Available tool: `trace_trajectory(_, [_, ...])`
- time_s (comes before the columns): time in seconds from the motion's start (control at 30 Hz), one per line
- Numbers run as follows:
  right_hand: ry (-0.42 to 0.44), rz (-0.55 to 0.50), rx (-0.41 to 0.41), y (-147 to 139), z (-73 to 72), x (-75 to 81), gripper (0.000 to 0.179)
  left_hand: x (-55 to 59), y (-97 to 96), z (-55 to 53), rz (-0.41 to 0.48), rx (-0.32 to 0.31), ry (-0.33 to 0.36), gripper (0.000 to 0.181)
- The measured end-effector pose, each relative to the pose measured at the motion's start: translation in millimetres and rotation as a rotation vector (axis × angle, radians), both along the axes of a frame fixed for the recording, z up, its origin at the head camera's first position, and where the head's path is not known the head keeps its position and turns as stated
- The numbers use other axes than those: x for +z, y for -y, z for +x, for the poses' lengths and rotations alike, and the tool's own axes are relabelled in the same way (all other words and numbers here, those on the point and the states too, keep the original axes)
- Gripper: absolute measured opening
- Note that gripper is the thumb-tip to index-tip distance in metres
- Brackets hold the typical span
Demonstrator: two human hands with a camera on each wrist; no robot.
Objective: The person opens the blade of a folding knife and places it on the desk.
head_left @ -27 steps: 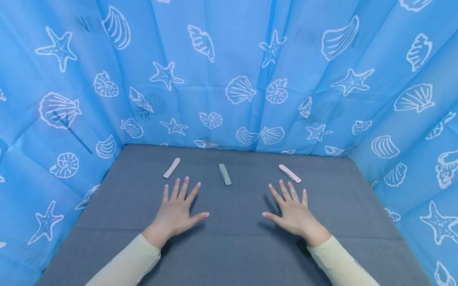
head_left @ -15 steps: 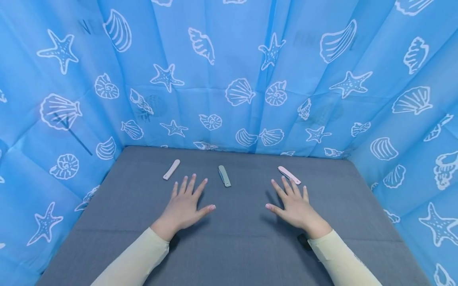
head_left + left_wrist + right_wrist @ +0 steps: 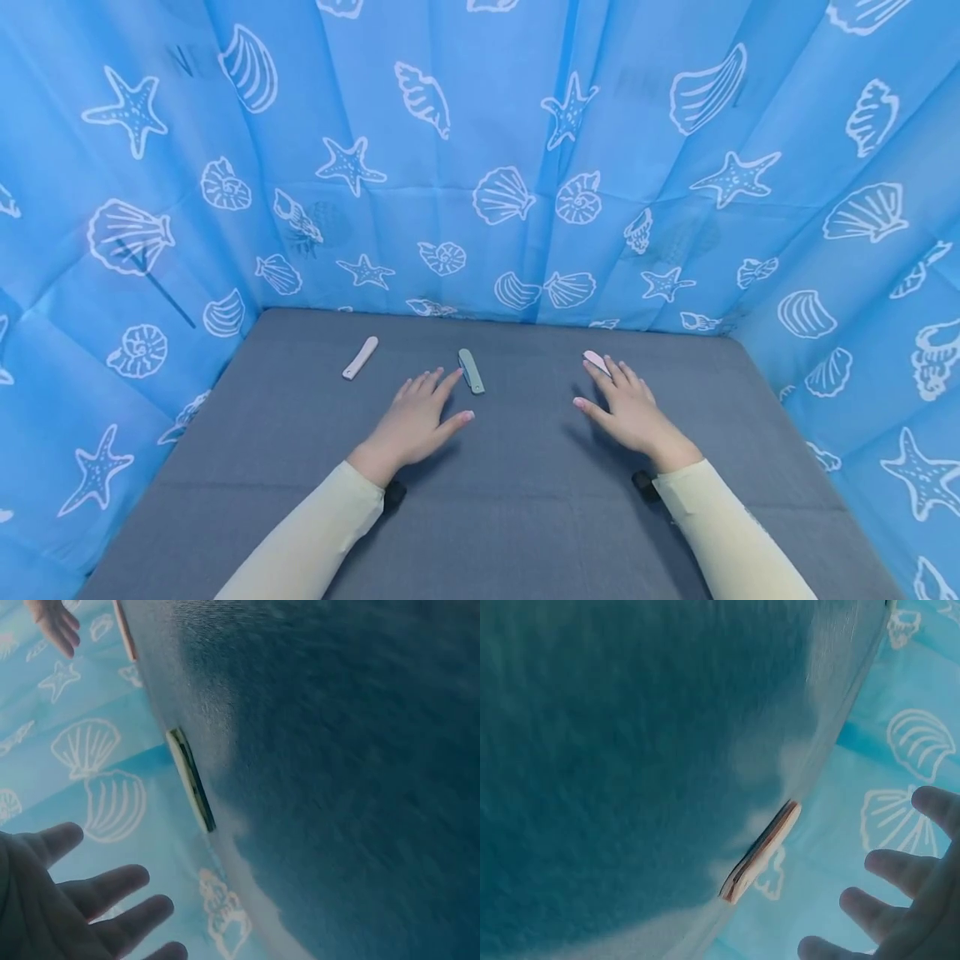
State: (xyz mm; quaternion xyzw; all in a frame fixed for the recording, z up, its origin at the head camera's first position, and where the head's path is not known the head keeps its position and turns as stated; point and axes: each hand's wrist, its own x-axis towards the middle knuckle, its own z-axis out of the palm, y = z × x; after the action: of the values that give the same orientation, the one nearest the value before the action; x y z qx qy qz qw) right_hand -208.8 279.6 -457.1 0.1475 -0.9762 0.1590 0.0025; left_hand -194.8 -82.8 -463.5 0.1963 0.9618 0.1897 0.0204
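Both bare hands have moved since half a second ago: the person's left hand (image 3: 412,421) has swung forward and inward, and the right hand (image 3: 633,412) has reached a little farther ahead. Just past the left index fingertip lies a slim, sage-green folded tool with a smooth, slightly curved handle (image 3: 472,372); from the left wrist I can see a gap between it and those fingers. That hand is loosely spread, its thumb held out to the side, and it has hold of nothing. Under the right fingertips, as seen from above, sits a slim, pale-pink folded tool of the same shape (image 3: 596,361), its near end hidden by them; from the right wrist it shows apart from the fingers, which are likewise spread and grasp nothing. Ahead of the left hand and to its outer side rests a slim, off-white tool with a rounded end (image 3: 360,358). All three lie on a table covered in dark-grey cloth (image 3: 510,533), beneath both hands.
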Motion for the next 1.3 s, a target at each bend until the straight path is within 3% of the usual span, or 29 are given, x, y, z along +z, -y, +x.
trace_trajectory(0.4, [-0.016, -0.021, 0.017, -15, -23.8, -7.1, 0.072, -3.2, -24.1, -18.6, 0.103, -0.017, -0.015, 0.067])
trace_trajectory(0.83, [0.013, -0.046, 0.003, -25, -56.9, 4.3, 0.058, 1.8, -56.1, -39.4, 0.231, -0.03, -0.045, 0.051])
trace_trajectory(1.3, [0.105, 0.016, -0.037, -29, -85.3, 5.0, 0.052, -4.1, -88.5, -55.0, 0.352, 0.068, 0.008, 0.036])
